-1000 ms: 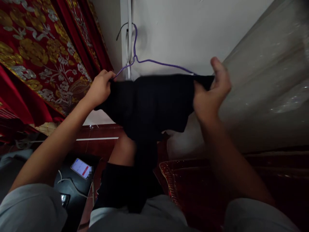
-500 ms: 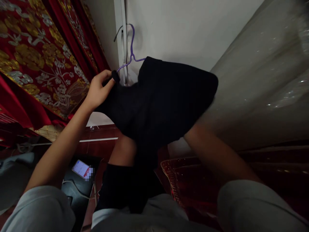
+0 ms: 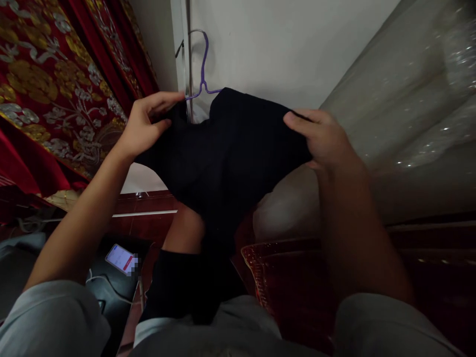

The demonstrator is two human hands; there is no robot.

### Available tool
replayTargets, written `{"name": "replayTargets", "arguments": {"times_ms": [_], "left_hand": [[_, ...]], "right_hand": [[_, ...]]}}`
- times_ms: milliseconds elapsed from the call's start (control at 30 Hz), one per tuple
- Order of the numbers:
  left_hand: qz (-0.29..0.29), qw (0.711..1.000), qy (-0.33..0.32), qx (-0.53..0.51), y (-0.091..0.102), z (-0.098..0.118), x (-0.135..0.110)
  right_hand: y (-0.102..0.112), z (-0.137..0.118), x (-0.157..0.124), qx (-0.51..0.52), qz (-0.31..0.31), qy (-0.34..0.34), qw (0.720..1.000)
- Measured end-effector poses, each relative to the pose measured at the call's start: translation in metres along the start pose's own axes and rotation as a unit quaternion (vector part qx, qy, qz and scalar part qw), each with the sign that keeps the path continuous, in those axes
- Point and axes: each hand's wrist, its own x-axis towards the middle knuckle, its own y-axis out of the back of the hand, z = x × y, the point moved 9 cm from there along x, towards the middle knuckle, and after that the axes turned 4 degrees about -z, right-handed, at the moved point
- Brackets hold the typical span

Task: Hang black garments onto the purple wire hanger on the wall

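Centre of the frame: one dark garment [image 3: 238, 148], spread between two hands, its lower part hanging beside a bare knee [image 3: 185, 230]. Cut and seams too dark to read.

Upper centre: one purple hanger [image 3: 203, 64], hook at a slim white bar [image 3: 181, 59]; one arm reaching the left hand, the other passing out of sight behind the cloth.

Left hand [image 3: 143, 124], left of centre: fingers bent along the garment's corner at the hanger's arm, thumb apart on the cloth; firmness of hold not to be made out. Right hand [image 3: 327, 136], right of centre: thumb and fingers pinching the garment's right edge.

Hazards, as judged: cloth slipping from the hanger's left arm, should the left hold be slack; hook jumping off the bar, should the right-hand pull be hard or upward; fabric bunching at the far hanger tip, that tip being hidden.

Edges: red-and-gold curtain [image 3: 33, 84], upper left, near the left hand; translucent plastic [image 3: 401, 134], right, just beyond the right hand, liable to be brushed by a wide sweep. Lower left: phone [image 3: 119, 259] and white cable [image 3: 111, 286] on a black padded surface [image 3: 122, 283]; possible snag for a lowered left elbow.

Room: greatest toward upper right, before the white wall [image 3: 278, 44]; tighter leftward, between curtain and bar.
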Motion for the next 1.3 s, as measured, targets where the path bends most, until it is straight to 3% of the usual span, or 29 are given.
{"name": "replayTargets", "arguments": {"times_ms": [100, 200, 267, 300, 333, 367, 400, 467, 533, 567, 600, 633, 733, 800, 833, 900, 967, 1000, 1067, 1167, 1233, 1300], "left_hand": [[-0.006, 0.999, -0.016, 0.039, -0.006, 0.023, -0.002], [0.052, 0.994, 0.028, 0.094, 0.003, 0.032, -0.006], [0.085, 0.991, 0.086, 0.054, 0.007, 0.031, -0.012], [0.091, 0.989, 0.117, 0.007, 0.006, 0.028, -0.017], [0.095, 0.983, 0.148, -0.049, 0.003, 0.025, -0.023], [0.094, 0.974, 0.177, -0.106, -0.001, 0.022, -0.03], [0.091, 0.962, 0.206, -0.155, -0.006, 0.019, -0.039], [0.083, 0.938, 0.26, -0.213, -0.014, 0.012, -0.062], [0.061, 0.928, 0.301, -0.211, -0.015, 0.006, -0.088], [0.043, 0.932, 0.309, -0.187, -0.012, 0.003, -0.099], [0.021, 0.94, 0.306, -0.149, -0.006, 0.003, -0.109], [-0.005, 0.949, 0.296, -0.106, 0.001, 0.004, -0.118], [-0.055, 0.964, 0.26, -0.004, 0.028, 0.012, -0.133], [-0.065, 0.966, 0.248, 0.017, 0.043, 0.02, -0.135], [-0.065, 0.968, 0.243, 0.022, 0.048, 0.023, -0.134], [-0.054, 0.971, 0.232, 0.032, 0.053, 0.029, -0.128], [0.001, 0.977, 0.208, 0.037, 0.059, 0.033, -0.119], [0.042, 0.981, 0.187, 0.035, 0.062, 0.035, -0.114], [0.127, 0.984, 0.122, 0.04, 0.068, 0.041, -0.108], [0.237, 0.96, 0.004, 0.151, 0.07, 0.061, -0.114], [0.269, 0.928, -0.052, 0.252, 0.06, 0.073, -0.124], [0.253, 0.921, -0.051, 0.294, 0.042, 0.067, -0.13]], "right_hand": [[0.005, -0.016, -0.004, 0.076, 0.043, 0.015, 0.996], [0.014, -0.038, -0.016, 0.113, 0.111, 0.038, 0.987], [0.01, -0.056, -0.036, 0.067, 0.121, 0.06, 0.989], [-0.002, -0.068, -0.049, 0.019, 0.088, 0.083, 0.992], [-0.022, -0.078, -0.064, -0.039, 0.021, 0.109, 0.993], [-0.052, -0.087, -0.084, -0.098, -0.088, 0.142, 0.981], [-0.088, -0.09, -0.11, -0.14, -0.226, 0.173, 0.948], [-0.145, -0.087, -0.171, -0.167, -0.455, 0.229, 0.844], [-0.174, -0.084, -0.214, -0.128, -0.586, 0.275, 0.751], [-0.18, -0.083, -0.221, -0.103, -0.608, 0.291, 0.731], [-0.182, -0.082, -0.216, -0.084, -0.599, 0.302, 0.737], [-0.18, -0.081, -0.2, -0.079, -0.561, 0.306, 0.765], [-0.155, -0.07, -0.124, -0.133, -0.345, 0.279, 0.886], [-0.141, -0.056, -0.088, -0.161, -0.263, 0.238, 0.921], [-0.142, -0.046, -0.078, -0.159, -0.266, 0.211, 0.927], [-0.153, -0.021, -0.071, -0.133, -0.331, 0.139, 0.924], [-0.159, 0.005, -0.069, -0.094, -0.365, 0.047, 0.925], [-0.156, 0.017, -0.064, -0.074, -0.344, 0.005, 0.936], [-0.141, 0.031, -0.045, -0.026, -0.242, -0.055, 0.968], [-0.117, 0.028, -0.005, 0.048, -0.09, -0.073, 0.992], [-0.106, 0.012, 0.022, 0.08, -0.03, -0.05, 0.995], [-0.093, -0.006, 0.041, 0.106, 0.013, -0.02, 0.994]]}}
